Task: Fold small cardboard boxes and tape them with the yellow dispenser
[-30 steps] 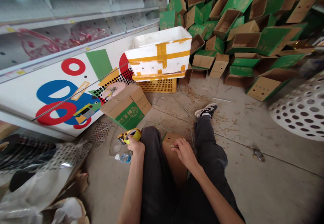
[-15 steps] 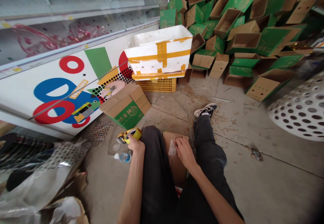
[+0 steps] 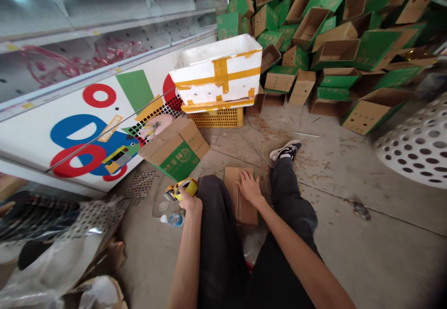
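Note:
Out to the left of my knee, my left hand (image 3: 189, 200) is wrapped round a yellow tape dispenser (image 3: 186, 188) with a tape roll on it. Between my legs on the floor lies a brown cardboard box (image 3: 244, 209), its long seam facing up. My right hand (image 3: 249, 186) rests flat on the top of that box near its far end, fingers spread. A water bottle (image 3: 172, 219) lies on its side on the floor below my left hand.
A green-and-brown carton (image 3: 179, 153) stands ahead on the left. Behind it, a white foam box (image 3: 218, 74) sits on a yellow crate (image 3: 218, 118). Many cartons (image 3: 335, 53) are heaped at the back right. A white perforated basket (image 3: 419, 148) stands at right, shelving (image 3: 104, 16) at left.
My right hand has shifted up and flattened on the box, where its fingers were bent over clear tape before. The box has moved away from me. My left hand still holds the dispenser.

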The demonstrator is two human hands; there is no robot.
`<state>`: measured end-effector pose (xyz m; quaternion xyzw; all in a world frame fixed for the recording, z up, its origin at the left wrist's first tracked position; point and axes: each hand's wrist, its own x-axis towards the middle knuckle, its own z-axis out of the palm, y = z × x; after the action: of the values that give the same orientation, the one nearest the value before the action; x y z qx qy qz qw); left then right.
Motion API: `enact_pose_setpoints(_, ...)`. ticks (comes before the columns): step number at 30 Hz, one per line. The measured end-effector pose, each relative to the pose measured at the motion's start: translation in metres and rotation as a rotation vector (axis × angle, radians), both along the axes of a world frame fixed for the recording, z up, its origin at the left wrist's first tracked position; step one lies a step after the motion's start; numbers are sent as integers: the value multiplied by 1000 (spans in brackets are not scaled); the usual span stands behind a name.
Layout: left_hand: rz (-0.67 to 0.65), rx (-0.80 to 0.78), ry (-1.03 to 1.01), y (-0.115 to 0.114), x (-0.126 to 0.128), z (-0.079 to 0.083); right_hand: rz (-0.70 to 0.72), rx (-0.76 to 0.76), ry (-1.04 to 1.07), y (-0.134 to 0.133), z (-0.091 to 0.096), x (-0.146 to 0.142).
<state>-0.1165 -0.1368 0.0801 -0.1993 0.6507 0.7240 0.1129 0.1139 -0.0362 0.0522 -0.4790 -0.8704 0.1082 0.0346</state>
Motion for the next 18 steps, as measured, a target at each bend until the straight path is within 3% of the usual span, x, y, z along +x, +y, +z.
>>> enact_pose_setpoints(3,92,53,-74,1,2,5,-47,-11,37,18,-2,-13)
enact_pose_setpoints(7,93,101,-69,1,2,9,-49,1,40,18,-14,-14)
enact_pose_setpoints(13,74,78,-80,0,0,8,-130,42,18,13,-10,17)
enact_pose_setpoints(18,85,65,-80,2,3,8,-230,-90,55,15,-4,43)
